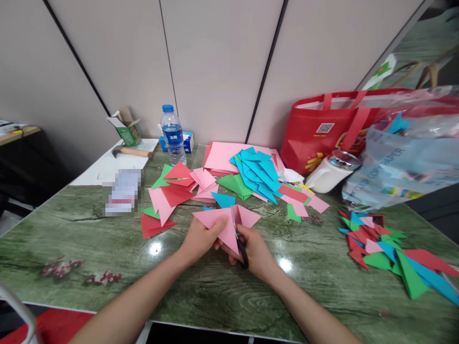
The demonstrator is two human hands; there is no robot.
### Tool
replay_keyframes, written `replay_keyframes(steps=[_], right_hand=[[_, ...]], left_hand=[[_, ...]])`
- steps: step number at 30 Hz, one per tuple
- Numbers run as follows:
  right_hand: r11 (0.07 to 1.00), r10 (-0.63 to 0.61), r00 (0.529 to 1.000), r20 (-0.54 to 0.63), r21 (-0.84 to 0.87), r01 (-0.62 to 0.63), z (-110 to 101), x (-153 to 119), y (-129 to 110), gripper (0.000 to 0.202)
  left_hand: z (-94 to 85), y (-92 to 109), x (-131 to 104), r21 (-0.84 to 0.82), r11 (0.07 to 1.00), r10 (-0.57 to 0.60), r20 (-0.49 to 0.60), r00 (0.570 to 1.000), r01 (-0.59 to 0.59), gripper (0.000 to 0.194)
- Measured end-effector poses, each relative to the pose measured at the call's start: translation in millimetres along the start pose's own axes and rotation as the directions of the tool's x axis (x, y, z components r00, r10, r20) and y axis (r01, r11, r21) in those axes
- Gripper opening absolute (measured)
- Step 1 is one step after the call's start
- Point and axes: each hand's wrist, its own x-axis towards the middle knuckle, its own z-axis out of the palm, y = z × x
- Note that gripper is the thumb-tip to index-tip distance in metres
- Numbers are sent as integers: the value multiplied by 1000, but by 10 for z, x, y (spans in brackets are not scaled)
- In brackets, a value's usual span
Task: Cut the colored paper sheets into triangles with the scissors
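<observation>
A folded piece of pink paper [215, 220] is pinched in my left hand [206, 235], thumb on top and fingers beneath. My right hand [255, 251] grips a pair of scissors with black handles [243, 253]; the blades [234, 219] lie across the pink paper, pointing away from me. Just beyond the paper lies a blue paper piece [224, 199]. Red folded pieces [178, 193] and green ones [234, 185] spread behind my hands, with a pile of blue folded paper [255, 172] on top of pink sheets [222, 155].
A water bottle [173, 138], a hammer [132, 152] and a blurred-out flat item [124, 192] stand or lie at the left. Cut colored scraps [380, 243], a white mug [330, 174], a red bag [308, 131] and a plastic paper bag [401, 162] occupy the right.
</observation>
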Motion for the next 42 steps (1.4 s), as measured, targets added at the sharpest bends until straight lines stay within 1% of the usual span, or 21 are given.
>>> replay_keyframes(steps=[2, 4, 5, 6, 8, 9, 10, 11, 13, 15, 18, 20, 21, 23, 25, 27, 29, 32, 37, 40, 42], right_hand=[[997, -53, 998, -32, -54, 51, -22, -14, -8, 30], [984, -156, 974, -166, -114, 138, -73, -23, -13, 25], [968, -228, 934, -273, -161, 190, -115, -21, -13, 22], [944, -311, 869, -384, -229, 237, -169, -13, -9, 19], [862, -484, 688, -540, -429, 269, -305, 23, 13, 18], [803, -555, 640, -531, -542, 246, -380, 50, 32, 19], [730, -603, 629, -490, -657, 188, -451, 79, 56, 22], [660, -622, 650, -436, -739, 136, -515, 109, 84, 24], [553, -574, 745, -340, -832, 46, -601, 160, 146, 26], [457, -473, 827, -303, -887, -63, -631, 190, 201, 29], [383, -386, 870, -306, -911, -151, -619, 204, 247, 32], [383, -391, 866, -312, -911, -155, -613, 207, 251, 33], [391, -402, 860, -314, -908, -149, -615, 210, 247, 33], [441, -430, 849, -307, -892, -99, -623, 217, 226, 32], [541, -482, 833, -272, -840, 39, -621, 221, 189, 26], [621, -570, 791, -224, -748, 235, -597, 210, 142, 17], [626, -660, 730, -176, -666, 405, -549, 180, 94, 13], [605, -731, 666, -146, -591, 534, -462, 115, 40, 16], [668, -716, 650, -257, -524, 529, -393, 52, 4, 13], [707, -694, 637, -336, -488, 513, -395, 53, -2, 14], [720, -689, 620, -376, -451, 527, -401, 59, -7, 21]], left_hand=[[-7, -19, 30, -119, 992, -47, -52, 998, 41, 36], [-28, -29, 73, -289, 955, -103, -123, 987, 64, 39], [-43, -30, 98, -368, 928, -118, -149, 982, 56, 39], [-58, -30, 125, -434, 900, -120, -160, 980, 40, 40], [-88, -30, 176, -547, 835, -142, -126, 982, 51, 38], [-100, -31, 199, -596, 798, -178, -90, 980, 90, 37], [-108, -34, 218, -636, 758, -226, -47, 973, 145, 36], [-113, -39, 232, -663, 720, -276, -5, 961, 203, 35], [-113, -51, 243, -681, 678, -328, 54, 943, 276, 34], [-102, -65, 231, -648, 715, -269, 93, 959, 263, 31], [-78, -94, 191, -453, 888, -54, 76, 996, 82, 19], [-62, -123, 166, -166, 980, 112, 20, 994, -107, 13], [-56, -142, 156, 2, 978, 209, -3, 978, -209, 12], [-50, -180, 144, 289, 865, 430, -8, 903, -410, 16], [-55, -208, 135, 466, 679, 626, 36, 779, -567, 25], [-70, -209, 122, 599, 503, 733, 88, 675, -624, 33], [-91, -188, 107, 705, 394, 765, 104, 635, -590, 36], [-119, -153, 99, 752, 381, 747, 93, 659, -538, 23], [-125, -161, 118, 574, 553, 645, 163, 747, -603, 21], [-103, -160, 97, 513, 624, 558, 236, 796, -589, 17], [-82, -143, 78, 462, 696, 505, 230, 832, -550, 16]])
